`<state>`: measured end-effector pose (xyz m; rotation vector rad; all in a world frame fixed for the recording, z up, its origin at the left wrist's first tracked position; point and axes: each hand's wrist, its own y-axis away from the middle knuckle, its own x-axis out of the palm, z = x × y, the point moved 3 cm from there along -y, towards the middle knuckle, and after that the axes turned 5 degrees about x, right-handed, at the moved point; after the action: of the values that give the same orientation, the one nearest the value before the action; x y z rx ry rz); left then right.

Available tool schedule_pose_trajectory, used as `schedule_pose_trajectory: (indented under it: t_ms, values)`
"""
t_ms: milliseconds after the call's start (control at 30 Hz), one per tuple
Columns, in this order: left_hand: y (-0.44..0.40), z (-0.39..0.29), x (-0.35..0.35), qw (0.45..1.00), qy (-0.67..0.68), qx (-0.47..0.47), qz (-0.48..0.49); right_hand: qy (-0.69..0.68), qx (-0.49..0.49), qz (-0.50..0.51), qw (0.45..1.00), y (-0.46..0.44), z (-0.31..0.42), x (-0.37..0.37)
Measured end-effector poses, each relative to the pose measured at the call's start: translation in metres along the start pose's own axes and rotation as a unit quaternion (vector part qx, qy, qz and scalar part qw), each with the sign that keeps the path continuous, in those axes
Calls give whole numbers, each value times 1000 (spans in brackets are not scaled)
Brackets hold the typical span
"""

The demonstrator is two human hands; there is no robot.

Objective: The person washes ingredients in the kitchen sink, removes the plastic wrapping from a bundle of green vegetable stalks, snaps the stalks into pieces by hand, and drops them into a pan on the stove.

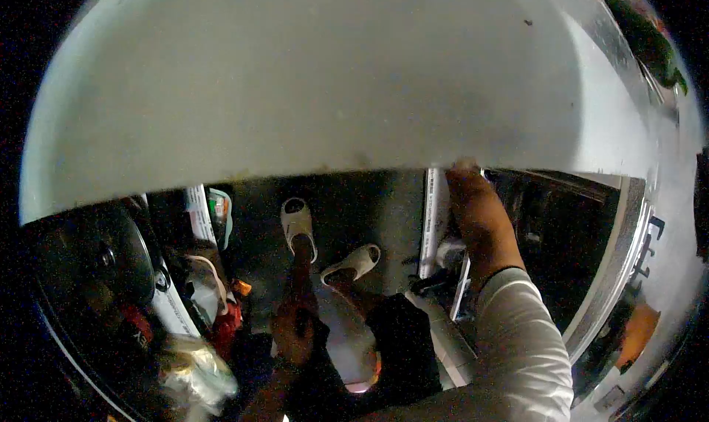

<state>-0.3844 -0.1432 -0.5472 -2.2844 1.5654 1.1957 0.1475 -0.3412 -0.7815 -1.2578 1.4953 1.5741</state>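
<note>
A large pale surface (332,75) fills the upper frame. Right of centre, the right hand (464,166) meets its lower edge (the fingers are too blurred to make out), below it a white sleeve (521,333). Pale slides (297,221) show mid-frame; a dark round object (122,267) sits at left.

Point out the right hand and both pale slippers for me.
Right hand (463,171): head view, on its visible part.
Left slipper (298,223): head view, on its upper band.
Right slipper (360,261): head view, on its upper band.
</note>
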Motion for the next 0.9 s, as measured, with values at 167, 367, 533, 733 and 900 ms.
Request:
schedule_pose_trajectory:
  t_ms: [167, 367, 533, 733, 900]
  values:
    - [8, 3, 4, 997, 40, -36, 55, -103, -49, -107, 988, 40, 5, 5]
    - [-23, -43, -20, 994, -5, -24, 109, -337, -32, 41, 940, 277, 34, -20]
    - [16, -16, 17, 990, -101, 91, 27, -429, -99, 212, 872, 469, 40, -112]
    - [15, -104, -65, 984, 30, 94, 145, -493, -17, 248, 834, 541, -14, -217]
    - [-4, -142, -119, 964, -130, 127, 196, -424, 73, 121, 894, 571, -60, -280]
